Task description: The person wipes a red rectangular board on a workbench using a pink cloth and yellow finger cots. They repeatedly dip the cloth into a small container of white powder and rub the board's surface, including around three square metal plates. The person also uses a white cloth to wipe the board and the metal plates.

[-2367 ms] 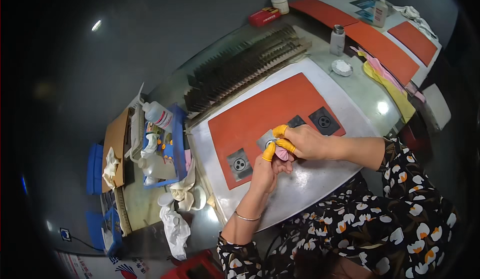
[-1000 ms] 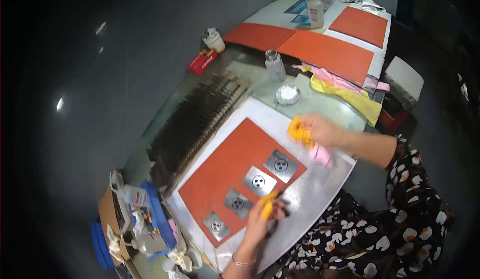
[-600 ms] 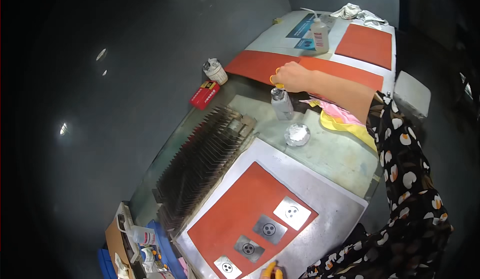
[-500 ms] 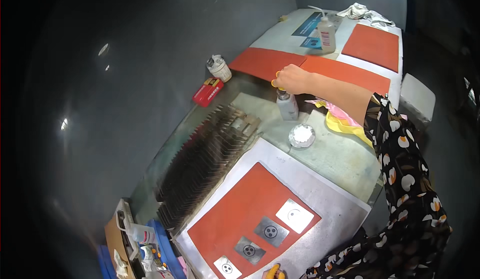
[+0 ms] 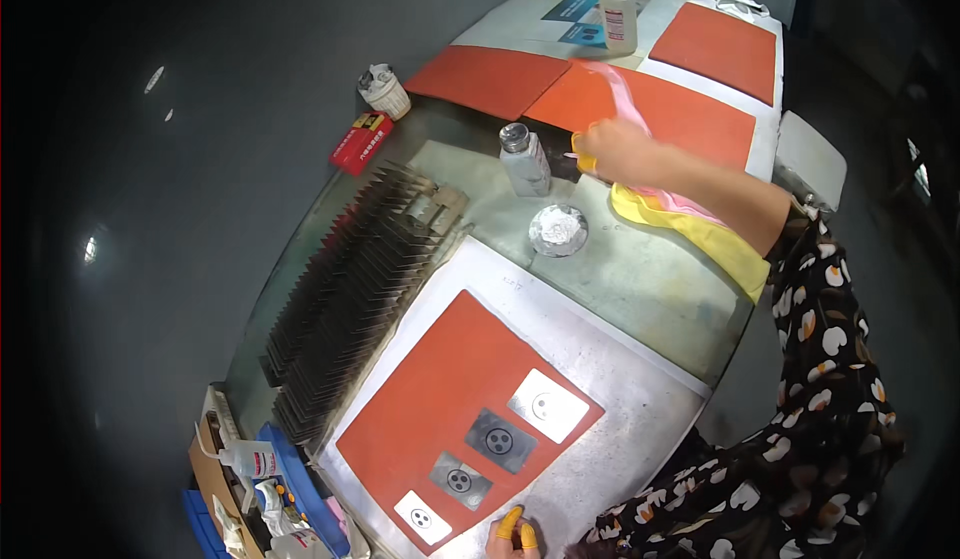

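Observation:
My right hand [image 5: 612, 151], with yellow finger covers, is closed on a pink cloth [image 5: 622, 89]. One end of the cloth rises over the orange mat behind; a yellow cloth [image 5: 690, 237] lies under its other part. Left of this hand stand a metal-topped dispenser bottle [image 5: 526, 164] and a round dish of white material [image 5: 558, 230]. At the lower edge my left hand [image 5: 513, 539] shows bent fingers in yellow covers, drawn together; anything between them is hidden. It is beside the near orange mat [image 5: 430, 389], where several small plates with dark round marks [image 5: 501, 441] lie.
A rack of thin dark metal plates [image 5: 345, 299] runs along the table's left side. Beyond it are a red box [image 5: 361, 143] and a white cup [image 5: 384, 93]. A squeeze bottle [image 5: 619, 19] stands at the back. A blue tray [image 5: 320, 504] with bottles is at lower left.
My right hand has moved off the dispenser bottle's top, rightward to the pink cloth, and grips it; the cloth's end has swung up. The whole view has shifted slightly.

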Demonstrator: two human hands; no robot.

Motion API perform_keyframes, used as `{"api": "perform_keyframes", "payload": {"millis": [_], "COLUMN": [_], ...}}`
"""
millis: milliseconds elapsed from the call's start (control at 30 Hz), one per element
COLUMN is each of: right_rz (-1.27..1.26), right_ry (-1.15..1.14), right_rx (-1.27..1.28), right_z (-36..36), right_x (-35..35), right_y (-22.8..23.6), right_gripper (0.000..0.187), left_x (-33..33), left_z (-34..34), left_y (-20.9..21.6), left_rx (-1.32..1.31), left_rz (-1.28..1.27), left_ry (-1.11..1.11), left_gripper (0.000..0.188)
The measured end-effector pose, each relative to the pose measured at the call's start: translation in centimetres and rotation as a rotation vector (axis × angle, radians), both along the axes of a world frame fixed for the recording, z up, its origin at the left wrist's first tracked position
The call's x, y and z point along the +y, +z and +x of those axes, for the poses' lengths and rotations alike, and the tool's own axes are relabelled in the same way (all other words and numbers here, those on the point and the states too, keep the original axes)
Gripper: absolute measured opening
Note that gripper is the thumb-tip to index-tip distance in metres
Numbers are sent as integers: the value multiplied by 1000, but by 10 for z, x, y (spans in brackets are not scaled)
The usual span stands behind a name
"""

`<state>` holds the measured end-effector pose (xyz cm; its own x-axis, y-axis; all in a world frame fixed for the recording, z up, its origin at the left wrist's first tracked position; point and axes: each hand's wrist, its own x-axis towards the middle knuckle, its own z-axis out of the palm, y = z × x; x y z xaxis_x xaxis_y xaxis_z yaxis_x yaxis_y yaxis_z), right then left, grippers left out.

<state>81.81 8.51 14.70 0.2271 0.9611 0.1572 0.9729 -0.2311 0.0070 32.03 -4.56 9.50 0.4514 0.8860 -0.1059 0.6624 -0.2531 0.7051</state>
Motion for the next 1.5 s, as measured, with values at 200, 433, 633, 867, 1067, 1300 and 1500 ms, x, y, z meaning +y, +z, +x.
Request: {"api": "perform_keyframes", "payload": {"millis": [200,433,633,867,1067,1300,1500], "right_rz": [143,210,171,166,474,231,-511], "right_ry": [-78,-56,-54,13,-110,183,262], "right_rx": [617,556,538,402,1433,819,1248], "right_z": [-3,-11,-16,-7,52,-90,-309], "right_x": [2,7,5,12,28,-63,-56], "right_y": [-88,-101,-93,-100,-154,-6,23], "right_gripper": [26,23,23,21,23,5,21], "left_x": [-3,-4,-2,-1,5,1,0], "left_z": [3,-24,-13,-19,-29,-31,-82], "left_y": [12,-38,-34,-35,-55,-40,-31], "left_rx": [123,-63,-75,-120,-246,-190,-105], "left_rz": [125,141,188,166,185,203,320], "left_ry": [-37,12,14,-28,-67,-130,13], "left_gripper": [26,25,22,26,33,34,37]}}
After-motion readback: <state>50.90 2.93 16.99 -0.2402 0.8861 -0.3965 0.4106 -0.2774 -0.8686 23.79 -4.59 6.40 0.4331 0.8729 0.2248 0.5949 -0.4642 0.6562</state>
